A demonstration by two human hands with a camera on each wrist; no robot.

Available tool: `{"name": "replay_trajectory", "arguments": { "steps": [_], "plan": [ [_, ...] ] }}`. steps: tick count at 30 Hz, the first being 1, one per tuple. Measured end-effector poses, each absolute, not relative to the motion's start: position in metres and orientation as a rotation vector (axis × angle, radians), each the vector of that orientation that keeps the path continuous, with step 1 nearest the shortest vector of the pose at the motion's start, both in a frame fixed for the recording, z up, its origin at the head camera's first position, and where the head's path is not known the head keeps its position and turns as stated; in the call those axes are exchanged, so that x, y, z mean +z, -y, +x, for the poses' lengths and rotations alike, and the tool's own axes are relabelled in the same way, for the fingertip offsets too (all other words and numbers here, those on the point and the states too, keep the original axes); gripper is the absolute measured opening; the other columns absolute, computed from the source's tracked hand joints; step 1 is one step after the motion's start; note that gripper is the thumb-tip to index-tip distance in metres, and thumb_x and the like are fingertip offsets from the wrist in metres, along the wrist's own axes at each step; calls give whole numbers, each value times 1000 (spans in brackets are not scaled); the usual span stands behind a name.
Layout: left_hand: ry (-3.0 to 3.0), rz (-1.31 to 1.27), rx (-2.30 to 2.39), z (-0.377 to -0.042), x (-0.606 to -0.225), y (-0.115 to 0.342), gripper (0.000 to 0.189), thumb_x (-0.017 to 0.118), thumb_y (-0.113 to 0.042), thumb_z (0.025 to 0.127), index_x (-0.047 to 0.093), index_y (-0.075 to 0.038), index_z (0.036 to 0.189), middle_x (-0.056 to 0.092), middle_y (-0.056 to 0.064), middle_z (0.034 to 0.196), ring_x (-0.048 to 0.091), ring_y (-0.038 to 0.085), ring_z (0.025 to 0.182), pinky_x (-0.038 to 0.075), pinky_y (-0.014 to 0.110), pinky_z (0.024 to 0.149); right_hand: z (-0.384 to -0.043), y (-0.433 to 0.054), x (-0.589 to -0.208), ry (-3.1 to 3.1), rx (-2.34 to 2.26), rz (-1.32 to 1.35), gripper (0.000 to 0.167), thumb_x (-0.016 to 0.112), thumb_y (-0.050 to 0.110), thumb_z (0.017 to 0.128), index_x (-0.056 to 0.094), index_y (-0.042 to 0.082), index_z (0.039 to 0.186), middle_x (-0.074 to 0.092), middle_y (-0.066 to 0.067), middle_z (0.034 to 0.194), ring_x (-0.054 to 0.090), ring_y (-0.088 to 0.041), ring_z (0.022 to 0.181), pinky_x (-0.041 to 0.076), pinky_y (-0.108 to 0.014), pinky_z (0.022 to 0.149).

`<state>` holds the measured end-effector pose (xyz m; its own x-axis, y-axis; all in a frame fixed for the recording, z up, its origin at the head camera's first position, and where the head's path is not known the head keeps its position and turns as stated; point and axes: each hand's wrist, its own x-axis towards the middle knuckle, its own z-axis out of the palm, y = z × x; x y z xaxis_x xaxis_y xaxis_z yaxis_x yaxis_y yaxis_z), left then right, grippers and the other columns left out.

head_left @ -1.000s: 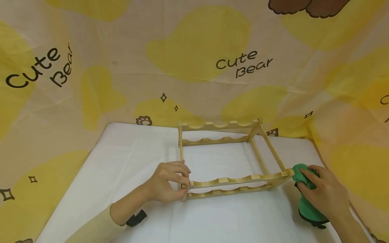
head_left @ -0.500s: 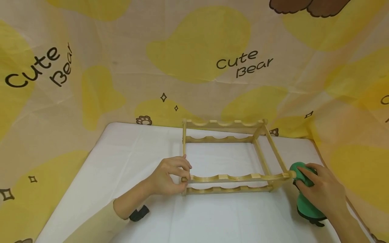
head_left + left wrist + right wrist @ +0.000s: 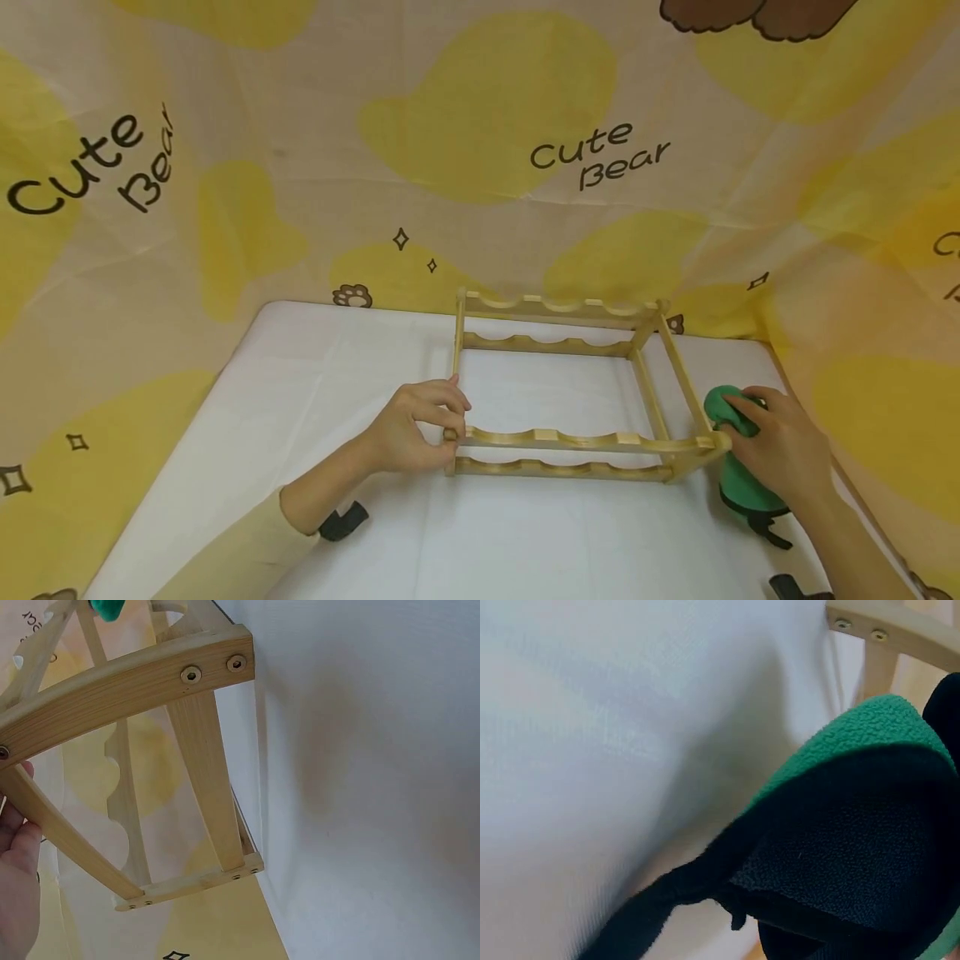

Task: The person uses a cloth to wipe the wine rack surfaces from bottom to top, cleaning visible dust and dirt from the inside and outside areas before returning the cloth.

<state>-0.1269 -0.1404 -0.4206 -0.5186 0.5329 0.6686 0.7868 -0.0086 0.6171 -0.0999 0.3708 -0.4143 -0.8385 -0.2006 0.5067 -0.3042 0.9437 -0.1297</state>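
Observation:
A wooden wine rack (image 3: pixel 547 438) with scalloped rails stands on the white-covered table. My left hand (image 3: pixel 420 427) grips its near left upper corner, fingers and thumb around the wood. In the left wrist view the rack's end frame (image 3: pixel 112 688) shows bolt heads, with my fingers behind a slat. My right hand (image 3: pixel 787 454) grips a green fleece piece (image 3: pixel 738 486) with black trim, beside the rack's near right corner. Whether the fleece touches the wood there is unclear. In the right wrist view the fleece piece (image 3: pixel 877 720) has a dark lining (image 3: pixel 832 855) and a black strap hanging down.
A yellow and beige curtain (image 3: pixel 480 125) printed with "Cute Bear" hangs behind and beside the table (image 3: pixel 322 375). A small dark object (image 3: pixel 343 522) shows under the left forearm, and another (image 3: pixel 795 587) is at the bottom right.
The rack has turned slightly, its far side shifting right and its near left corner moving away from me. My right hand and the green fleece piece have moved left and slightly up.

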Motion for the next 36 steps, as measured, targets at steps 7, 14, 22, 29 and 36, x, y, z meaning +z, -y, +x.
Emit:
{"name": "replay_trajectory", "arguments": {
  "steps": [7, 14, 22, 29, 36],
  "plan": [
    [2026, -1376, -1551, -127, -422, 140, 29, 70, 16, 65, 73, -11, 76, 69, -1, 86, 67, 21, 94, 40, 54, 118, -115, -372, -426, 2642, 284, 352, 46, 89, 6, 70, 74, -10, 110, 64, -29, 112, 62, -48, 96, 55, -62, 64],
    [2021, -1373, -1551, -126, -423, 139, 30, 70, 15, 65, 74, -12, 77, 70, -1, 87, 67, 21, 94, 41, 57, 116, -117, -377, -437, 2826, 306, 233, 46, 84, 11, 82, 69, -13, 118, 59, -35, 119, 58, -52, 103, 56, -63, 62],
    [2013, -1373, -1542, -126, -423, 140, 30, 70, 15, 65, 74, -12, 77, 70, -1, 87, 67, 21, 95, 41, 53, 117, -116, -385, -444, 2966, 336, 180, 47, 78, 16, 90, 65, -14, 124, 55, -39, 124, 53, -56, 108, 54, -70, 69],
    [2011, -1382, -1504, -126, -422, 143, 31, 73, 15, 66, 77, -11, 82, 71, 0, 89, 69, 23, 97, 43, 58, 115, -118, -389, -440, 3062, 294, 236, 51, 72, 17, 91, 61, -12, 132, 51, -39, 130, 51, -57, 111, 54, -70, 73],
    [2025, -1320, -1357, -123, -417, 152, 33, 81, 8, 71, 80, -7, 101, 75, 8, 107, 68, 33, 112, 48, 44, 114, -119, -387, -420, 3038, 296, 269, 63, 71, 35, 99, 56, -13, 137, 47, -43, 136, 46, -64, 119, 44, -80, 90]
  ]
}}
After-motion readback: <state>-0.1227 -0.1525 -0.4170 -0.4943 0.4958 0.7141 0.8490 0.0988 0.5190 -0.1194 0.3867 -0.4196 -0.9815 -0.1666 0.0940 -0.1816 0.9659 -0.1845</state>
